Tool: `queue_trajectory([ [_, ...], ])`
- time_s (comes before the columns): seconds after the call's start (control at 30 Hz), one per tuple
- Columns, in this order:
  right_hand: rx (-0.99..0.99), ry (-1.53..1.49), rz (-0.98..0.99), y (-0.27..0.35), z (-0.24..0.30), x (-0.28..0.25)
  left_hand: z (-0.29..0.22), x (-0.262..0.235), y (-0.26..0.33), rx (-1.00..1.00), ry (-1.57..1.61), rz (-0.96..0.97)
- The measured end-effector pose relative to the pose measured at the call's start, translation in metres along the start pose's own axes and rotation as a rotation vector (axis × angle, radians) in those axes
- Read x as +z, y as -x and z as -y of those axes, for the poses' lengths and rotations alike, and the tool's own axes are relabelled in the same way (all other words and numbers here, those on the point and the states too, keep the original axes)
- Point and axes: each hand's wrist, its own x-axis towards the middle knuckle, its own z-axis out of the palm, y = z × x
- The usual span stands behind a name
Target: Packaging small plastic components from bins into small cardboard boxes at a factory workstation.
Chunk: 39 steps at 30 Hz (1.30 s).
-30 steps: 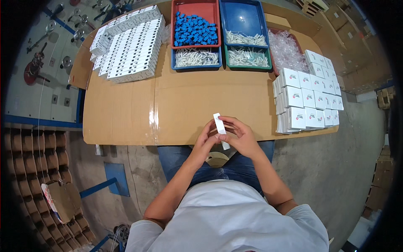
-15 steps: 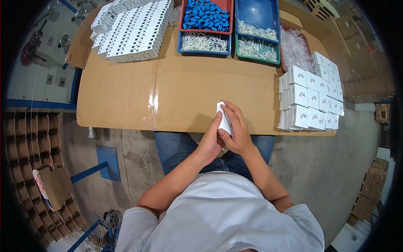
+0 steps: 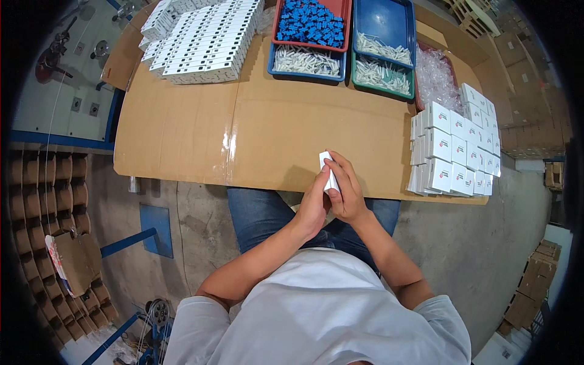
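A small white box [image 3: 325, 159] is held upright between my two hands, just over the near edge of the cardboard-covered table [image 3: 182, 140]. My left hand [image 3: 313, 207] is closed on its left side, the thumb against the box. From the right, my right hand [image 3: 348, 191] wraps round it with the fingers along its far end. Much of the box is hidden by my fingers, so I cannot tell whether its flaps are folded in. To the right stands a stack of similar white boxes [image 3: 451, 149] with small printed marks.
Rows of white boxes [image 3: 207, 52] cover the far left. At the back are a red tray [image 3: 280, 36] of blue pieces, a lower blue tray [image 3: 298, 75] and a green tray [image 3: 383, 90] of white pieces, an upper blue tray [image 3: 383, 15], and clear plastic bags [image 3: 437, 76].
The whole view has shifted and tilted slightly. My hands stay around the white box; the fingers have shifted a little, and less of its side shows now.
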Motion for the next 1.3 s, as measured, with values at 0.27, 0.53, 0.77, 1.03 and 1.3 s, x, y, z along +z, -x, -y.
queue_trajectory([
  [0.27,0.097,-0.137,0.07,0.001,0.0,-0.004,0.001,-0.004,0.0,0.003,0.015,-0.012],
  [0.53,0.377,-0.423,0.117,-0.015,0.01,-0.021,-0.011,-0.013,-0.001,0.494,-0.371,0.11],
  [0.77,0.276,-0.219,0.194,-0.016,0.026,-0.023,-0.028,-0.007,0.011,0.078,-0.081,-0.056],
  [1.03,0.014,-0.041,0.086,-0.003,0.016,-0.006,-0.013,-0.001,0.015,-0.014,0.009,0.004],
  [1.3,0.004,-0.088,0.048,0.001,0.014,-0.006,-0.008,-0.003,0.015,-0.001,0.041,0.015],
])
